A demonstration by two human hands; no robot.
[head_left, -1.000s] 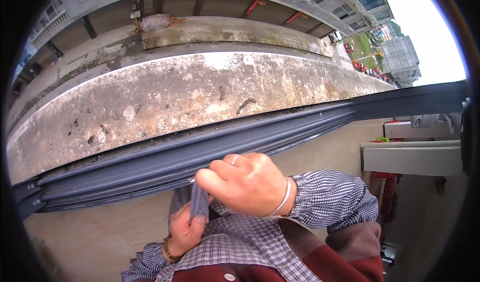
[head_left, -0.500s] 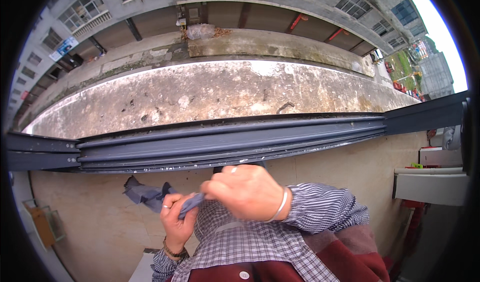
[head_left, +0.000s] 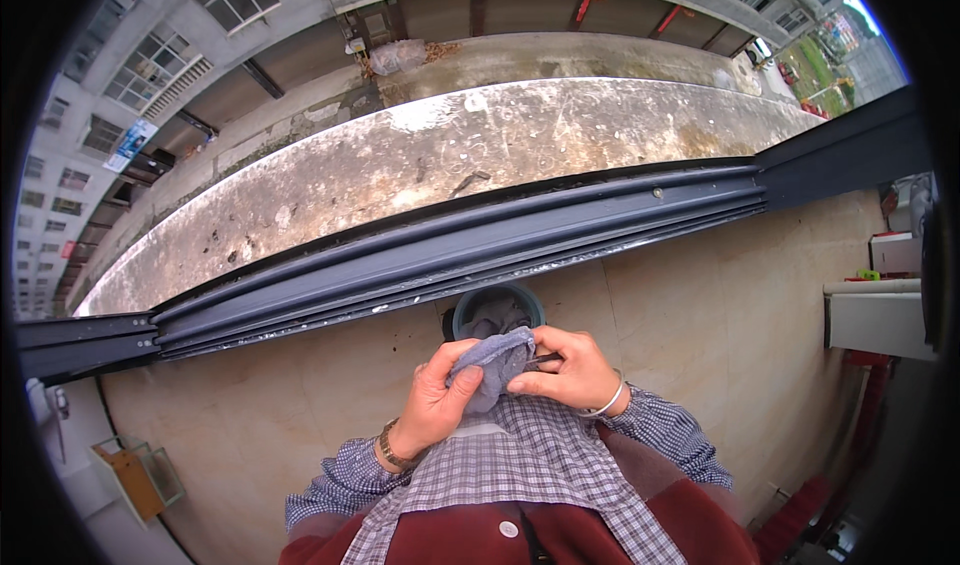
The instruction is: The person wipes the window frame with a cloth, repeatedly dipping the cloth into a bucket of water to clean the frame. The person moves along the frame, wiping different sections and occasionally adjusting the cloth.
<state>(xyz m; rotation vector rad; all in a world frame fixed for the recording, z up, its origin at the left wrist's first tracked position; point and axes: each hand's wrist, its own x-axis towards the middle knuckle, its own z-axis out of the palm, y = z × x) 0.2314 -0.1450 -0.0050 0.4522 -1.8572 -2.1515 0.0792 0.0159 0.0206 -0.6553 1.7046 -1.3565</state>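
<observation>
A grey-blue cloth (head_left: 492, 363) is bunched between both hands close to my chest. My left hand (head_left: 437, 401) grips its left side, thumb pressed on the fabric. My right hand (head_left: 565, 365) holds the right side, and a thin dark object pokes out between its fingers. Just beyond the hands a round teal bucket (head_left: 497, 308) stands on the floor, with more grey cloth inside it. Both sleeves are checked and a bracelet shows on each wrist.
A dark metal sliding window track (head_left: 470, 245) runs across the view beyond the bucket. Past it lies a stained concrete ledge (head_left: 450, 175) with buildings below. A white cabinet (head_left: 880, 315) stands at right, an orange box (head_left: 130, 475) at lower left.
The view has tilted down and the bucket has come into sight. My hands have dropped lower and gathered the cloth into a bunch between them.
</observation>
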